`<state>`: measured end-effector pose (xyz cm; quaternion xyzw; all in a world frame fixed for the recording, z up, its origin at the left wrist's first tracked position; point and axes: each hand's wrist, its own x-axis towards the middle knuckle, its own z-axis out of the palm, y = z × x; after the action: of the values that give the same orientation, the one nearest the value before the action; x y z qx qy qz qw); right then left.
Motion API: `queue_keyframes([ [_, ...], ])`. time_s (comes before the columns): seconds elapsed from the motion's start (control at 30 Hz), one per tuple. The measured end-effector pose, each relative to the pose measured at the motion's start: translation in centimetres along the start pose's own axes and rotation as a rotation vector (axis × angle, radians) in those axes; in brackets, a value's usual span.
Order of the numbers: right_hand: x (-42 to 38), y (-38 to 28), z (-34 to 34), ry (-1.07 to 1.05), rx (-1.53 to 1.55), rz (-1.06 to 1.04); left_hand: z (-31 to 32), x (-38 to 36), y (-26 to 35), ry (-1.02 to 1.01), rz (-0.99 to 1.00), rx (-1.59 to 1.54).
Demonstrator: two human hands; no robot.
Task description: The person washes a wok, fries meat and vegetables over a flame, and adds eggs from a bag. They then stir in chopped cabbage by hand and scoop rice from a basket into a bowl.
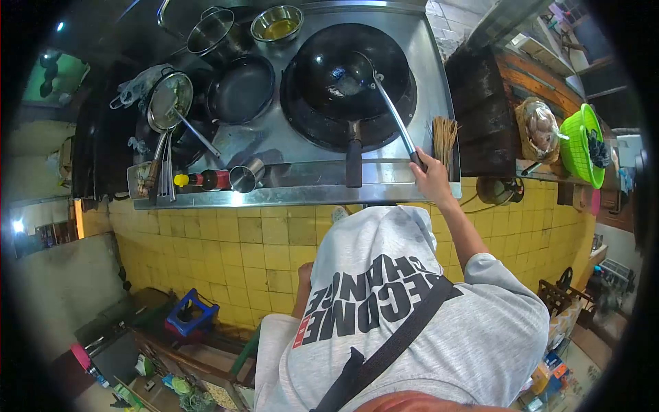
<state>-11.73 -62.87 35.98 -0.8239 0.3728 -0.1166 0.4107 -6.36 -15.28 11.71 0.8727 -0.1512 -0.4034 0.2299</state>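
Note:
My right hand is closed around the dark grip of a long metal ladle. The ladle's bowl rests inside a black wok, where a little shiny liquid shows at the bottom. The wok sits on the stove, its dark handle pointing toward me and untouched. My left hand hangs low at my side, partly behind the grey shirt, and its fingers cannot be made out. A bamboo brush lies on the steel just beyond my right hand.
On the steel counter stand a frying pan, a bowl of yellow liquid, a tall pot, a strainer, a sauce bottle and a metal cup. A green basket is at right, a blue stool behind left.

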Motion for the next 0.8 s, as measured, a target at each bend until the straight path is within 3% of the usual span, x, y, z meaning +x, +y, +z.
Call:
queue_keyframes([
  [0.03, -0.3, -0.2, 0.2, -0.092, 0.124, 0.145, 0.3, 0.1, -0.1, 0.009, -0.029, -0.048],
  [0.07, -0.7, -0.7, 0.3, -0.098, 0.121, 0.136, 0.4, 0.6, 0.1, 0.017, -0.032, -0.056],
  [0.13, -1.2, -2.1, 0.4, -0.254, 0.814, 0.505, 0.5, 2.8, 0.9, 0.184, 0.210, 0.067],
  [0.17, -1.0, -2.3, 0.3, -0.313, 1.020, 0.618, 0.1, 3.2, 2.3, 0.194, 0.205, 0.059],
  [0.23, -0.4, -3.0, 0.0, -0.387, 1.117, 0.619, -1.2, 3.1, 6.4, 0.327, -0.077, -0.452],
  [0.3, 0.5, -4.2, -0.1, -0.466, 1.245, 0.620, -1.6, 3.4, 7.4, 0.319, -0.084, -0.454],
  [0.33, 1.4, -4.9, 0.0, -0.479, 1.242, 0.610, -2.0, 3.4, 7.9, 0.298, -0.090, -0.449],
  [0.47, 6.9, -8.8, 1.3, -0.466, 0.984, 0.238, -2.2, 2.2, 7.9, 0.254, -0.210, -0.462],
  [0.53, 9.4, -11.0, 2.6, -0.394, 0.935, 0.054, 0.6, 2.8, 3.0, 0.344, 0.203, 0.040],
  [0.57, 11.4, -10.5, 3.6, -0.405, 0.759, -0.089, 1.7, 3.1, 1.5, 0.220, -0.042, -0.083],
  [0.6, 13.3, -10.8, 4.4, -0.406, 0.761, -0.094, 2.0, 2.4, 1.4, 0.225, -0.041, -0.083],
  [0.67, 15.5, -11.6, 5.8, 0.122, -0.063, -0.478, 2.5, 0.3, 1.1, 0.199, -0.294, -0.423],
  [0.7, 15.5, -11.6, 5.8, 0.122, -0.058, -0.478, 4.3, 0.5, -1.5, 0.202, -0.295, -0.419],
  [0.77, 15.8, -11.5, 5.1, 0.196, -0.001, -0.491, 8.9, 2.6, -8.6, 0.140, -0.024, 0.121],
  [0.8, 15.2, -11.0, 4.1, 0.200, 0.000, -0.491, 9.6, 1.9, -9.3, 0.140, -0.021, 0.123],
])
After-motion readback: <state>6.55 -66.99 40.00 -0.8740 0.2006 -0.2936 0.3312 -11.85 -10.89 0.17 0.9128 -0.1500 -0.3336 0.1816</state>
